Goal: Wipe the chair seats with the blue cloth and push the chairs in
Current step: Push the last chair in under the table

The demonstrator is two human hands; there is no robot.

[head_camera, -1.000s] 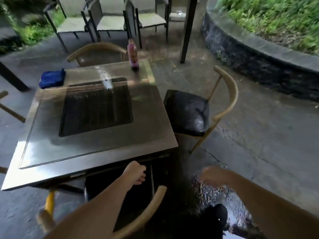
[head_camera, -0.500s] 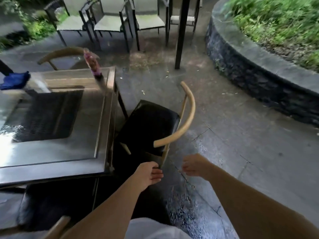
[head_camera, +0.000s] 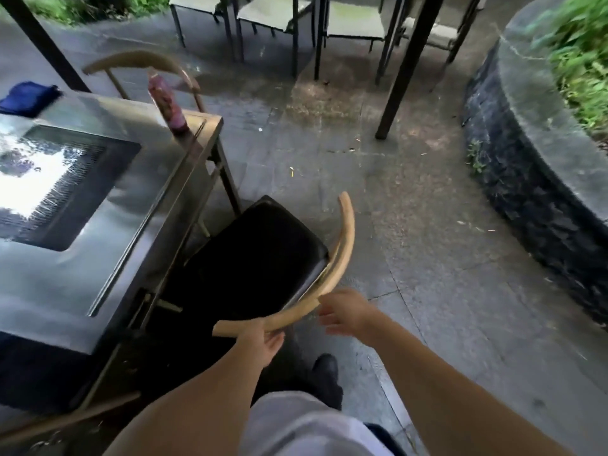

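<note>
The chair (head_camera: 263, 258) stands at the desk's (head_camera: 108, 258) right side, its black seat partly tucked under the edge; its curved wooden backrest rail (head_camera: 316, 291) looks rigid and fairly light, the natural place to hold for pushing, though the wet-looking floor (head_camera: 427, 258) may make the legs drag or skid. The left hand (head_camera: 260, 337) touches the rail's near end, its grip unclear, while the right hand (head_camera: 342, 311), fingers loosely spread and blurred, holds nothing just beside the rail. The soft blue cloth (head_camera: 26, 97) lies on the desk's far left corner, well apart from both hands.
</note>
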